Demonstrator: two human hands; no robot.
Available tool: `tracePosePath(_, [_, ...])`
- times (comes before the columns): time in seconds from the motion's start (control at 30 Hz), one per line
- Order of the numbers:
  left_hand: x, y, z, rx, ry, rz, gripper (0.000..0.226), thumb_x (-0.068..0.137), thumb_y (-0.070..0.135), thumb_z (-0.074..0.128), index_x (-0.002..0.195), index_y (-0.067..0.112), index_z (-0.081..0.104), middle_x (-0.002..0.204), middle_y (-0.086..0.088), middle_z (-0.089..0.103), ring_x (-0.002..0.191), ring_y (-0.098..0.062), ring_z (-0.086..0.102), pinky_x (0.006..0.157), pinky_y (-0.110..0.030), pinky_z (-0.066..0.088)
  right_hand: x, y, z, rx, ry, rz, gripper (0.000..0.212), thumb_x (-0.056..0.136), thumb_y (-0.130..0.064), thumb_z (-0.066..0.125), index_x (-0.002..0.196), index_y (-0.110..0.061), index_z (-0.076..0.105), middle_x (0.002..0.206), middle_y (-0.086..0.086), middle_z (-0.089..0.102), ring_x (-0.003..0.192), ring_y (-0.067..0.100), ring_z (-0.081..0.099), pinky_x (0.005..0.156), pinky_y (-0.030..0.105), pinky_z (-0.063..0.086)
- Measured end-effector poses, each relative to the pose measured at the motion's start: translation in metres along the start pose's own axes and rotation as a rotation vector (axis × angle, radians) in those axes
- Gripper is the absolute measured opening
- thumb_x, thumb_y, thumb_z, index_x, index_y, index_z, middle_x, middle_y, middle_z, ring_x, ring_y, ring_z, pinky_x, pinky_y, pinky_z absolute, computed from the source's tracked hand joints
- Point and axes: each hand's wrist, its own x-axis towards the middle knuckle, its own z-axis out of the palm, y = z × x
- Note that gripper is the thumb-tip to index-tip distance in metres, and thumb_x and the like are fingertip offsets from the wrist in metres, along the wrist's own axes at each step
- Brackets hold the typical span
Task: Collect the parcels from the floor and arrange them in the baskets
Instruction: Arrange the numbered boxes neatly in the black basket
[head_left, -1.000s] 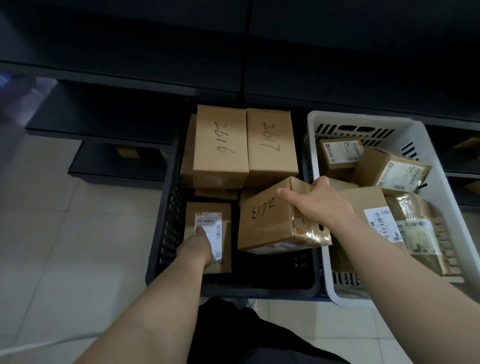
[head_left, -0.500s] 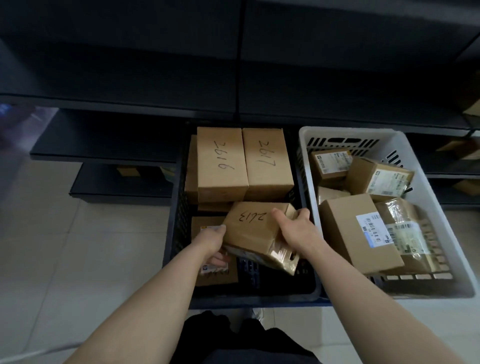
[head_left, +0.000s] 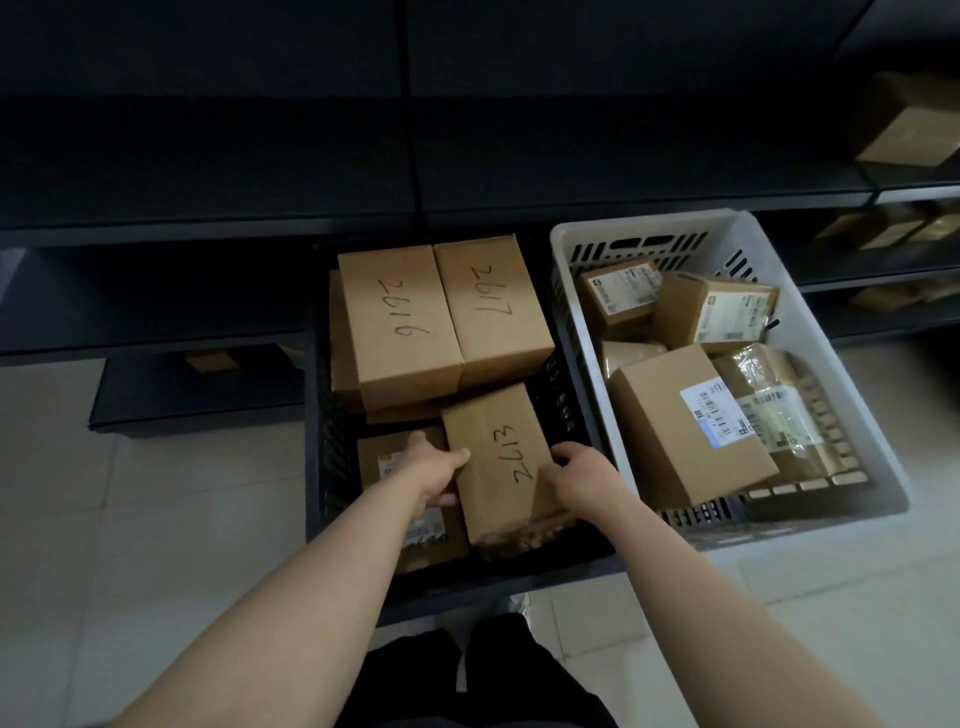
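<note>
Dark metal shelving (head_left: 208, 171) fills the upper part of the view, over a pale tiled floor (head_left: 130, 519). A few brown cartons (head_left: 904, 124) sit on the shelves at the far right.

Two baskets stand side by side on the floor against the shelving. The white slotted basket (head_left: 852, 405) is on the right and the black basket (head_left: 322, 415) is on the left, their walls close together.

In the white basket, a large brown box with a white and blue label (head_left: 670, 421) lies tilted near the front. A plastic-wrapped parcel (head_left: 769, 395) lies beside it, and two smaller labelled boxes (head_left: 717, 312) are behind.

In the black basket, the box marked 2616 (head_left: 400, 322) and the box marked 2617 (head_left: 493, 306) lie side by side at the back, touching and stacked on other cartons. In front of them the box marked 2613 (head_left: 498, 457) lies lengthwise, its far end against the rear stack. Its near end is close to the basket's front wall. A flat labelled parcel (head_left: 384, 462) lies just left of it, partly hidden by a forearm.

Both hands are clamped on the 2613 box. The left hand (head_left: 434, 470) grips its left edge, thumb on the top face and fingers curled underneath. The right hand (head_left: 582, 473) grips the right edge, fingers curled over the side.
</note>
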Motion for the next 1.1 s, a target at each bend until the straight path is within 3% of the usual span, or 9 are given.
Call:
tracePosePath(0.1, [0.0,-0.006,0.011,0.061,-0.091,-0.013,0.059,0.096,0.018,0.058,0.147,0.009,0.031,0.14,-0.012,0.048,0.11,-0.022,0.053,0.089,-0.039,0.055,0.011,0.009,0.006,0.003,-0.006,0.046,0.047,0.101,-0.017,0.045,0.148,-0.015,0.039,0.128,0.008,0.061,0.106,0.025,0.062,0.084,0.035,0.054])
tracePosePath(0.2, [0.003,-0.013,0.018,0.074,-0.098,-0.006,0.057,0.096,0.015,0.058,0.147,0.01,0.034,0.138,-0.01,0.05,0.108,-0.019,0.053,0.09,-0.039,0.055,0.023,0.013,0.007,-0.07,-0.014,0.083,0.038,0.098,-0.007,0.043,0.135,-0.01,0.052,0.118,0.012,0.064,0.101,0.027,0.062,0.08,0.034,0.054])
tracePosePath(0.37, [0.012,-0.008,0.025,0.078,-0.083,-0.004,0.051,0.099,0.011,0.052,0.146,0.008,0.036,0.141,-0.012,0.047,0.105,-0.018,0.051,0.089,-0.037,0.054,0.041,0.012,0.01,-0.273,-0.006,0.067,0.024,0.096,-0.002,0.044,0.114,-0.002,0.06,0.085,0.008,0.058,0.066,0.018,0.052,0.055,0.026,0.042])
tracePosePath(0.47, [0.022,-0.009,0.023,0.089,-0.057,-0.031,0.05,0.098,0.012,0.053,0.145,0.009,0.038,0.14,-0.012,0.049,0.115,-0.022,0.055,0.088,-0.039,0.056,0.05,0.008,0.021,-0.366,-0.023,0.039,0.024,0.096,-0.002,0.046,0.117,-0.001,0.055,0.098,0.013,0.063,0.086,0.026,0.062,0.063,0.029,0.045])
tracePosePath(0.63, [0.036,-0.021,0.02,0.094,-0.042,-0.063,0.041,0.098,0.011,0.053,0.139,0.009,0.047,0.132,-0.01,0.055,0.109,-0.022,0.058,0.089,-0.04,0.056,0.061,0.009,0.044,-0.334,-0.075,0.045,0.035,0.094,-0.008,0.05,0.128,-0.002,0.048,0.125,0.017,0.058,0.11,0.031,0.059,0.083,0.034,0.051])
tracePosePath(0.7, [0.042,-0.025,0.02,0.089,-0.044,-0.067,0.038,0.098,0.011,0.052,0.135,0.01,0.051,0.13,-0.01,0.058,0.112,-0.025,0.06,0.09,-0.044,0.055,0.063,0.011,0.048,-0.334,-0.077,0.056,0.04,0.094,-0.009,0.048,0.133,-0.002,0.041,0.13,0.018,0.054,0.114,0.032,0.057,0.088,0.036,0.05])
tracePosePath(0.87, [0.046,-0.033,0.022,0.138,-0.067,-0.056,0.029,0.099,0.012,0.047,0.127,0.018,0.055,0.123,-0.006,0.059,0.109,-0.023,0.06,0.089,-0.036,0.056,0.071,0.017,0.051,-0.275,-0.136,0.085,0.05,0.091,-0.017,0.057,0.134,-0.001,0.039,0.133,0.018,0.05,0.119,0.032,0.053,0.097,0.036,0.048])
tracePosePath(1.0, [0.051,-0.045,0.026,0.21,-0.078,-0.026,0.034,0.097,0.013,0.047,0.13,0.019,0.055,0.11,-0.002,0.066,0.084,-0.019,0.06,0.071,-0.03,0.05,0.078,0.026,0.056,-0.184,-0.174,0.109,0.043,0.093,-0.013,0.053,0.133,-0.001,0.04,0.131,0.017,0.052,0.117,0.03,0.053,0.091,0.03,0.045])
tracePosePath(1.1, [0.053,-0.05,0.03,0.247,-0.081,-0.02,0.043,0.098,0.015,0.049,0.141,0.015,0.047,0.12,0.003,0.062,0.107,-0.018,0.057,0.093,-0.028,0.045,0.083,0.031,0.06,-0.158,-0.187,0.111,0.043,0.095,-0.01,0.051,0.136,-0.003,0.041,0.133,0.016,0.053,0.119,0.029,0.053,0.089,0.026,0.042])
